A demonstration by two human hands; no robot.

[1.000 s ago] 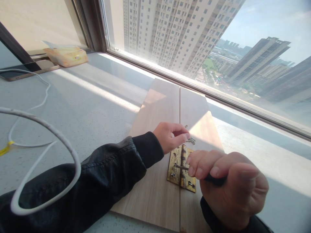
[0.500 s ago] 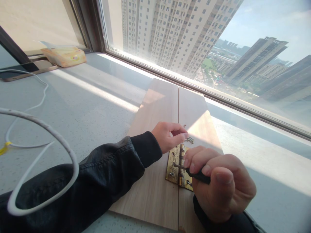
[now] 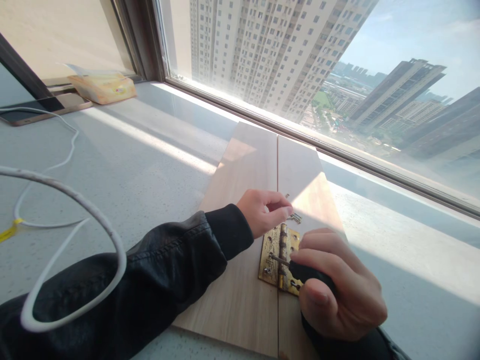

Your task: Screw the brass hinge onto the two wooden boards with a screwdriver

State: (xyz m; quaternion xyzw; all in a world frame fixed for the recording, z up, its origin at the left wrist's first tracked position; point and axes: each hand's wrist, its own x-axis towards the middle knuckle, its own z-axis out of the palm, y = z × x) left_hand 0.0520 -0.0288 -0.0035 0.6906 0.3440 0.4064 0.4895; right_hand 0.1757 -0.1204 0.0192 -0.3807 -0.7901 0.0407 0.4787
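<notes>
A brass hinge (image 3: 274, 240) lies across the seam between two light wooden boards (image 3: 240, 175). My right hand (image 3: 341, 285) is closed around the black handle of a screwdriver (image 3: 305, 274). Its metal shaft slants left over the hinge knuckle, with the tip at a screw (image 3: 271, 255) in the left leaf. Another screw (image 3: 267, 270) stands in that leaf below it. My left hand (image 3: 262, 210) rests just above the hinge, thumb and forefinger pinched beside several loose screws (image 3: 296, 218); what lies between these fingertips is too small to make out.
A white cable (image 3: 118, 240) loops over the pale speckled sill (image 3: 150, 165) on the left, in front of my sleeve. Far left are a phone (image 3: 45, 107) and a soft tissue pack (image 3: 103, 87). The window frame (image 3: 240, 112) borders the boards' far end.
My right hand has turned and shifted its grip on the screwdriver, thumb now lower along the handle. The tip stays at the same screw. My left hand keeps its pose; the view shifts slightly.
</notes>
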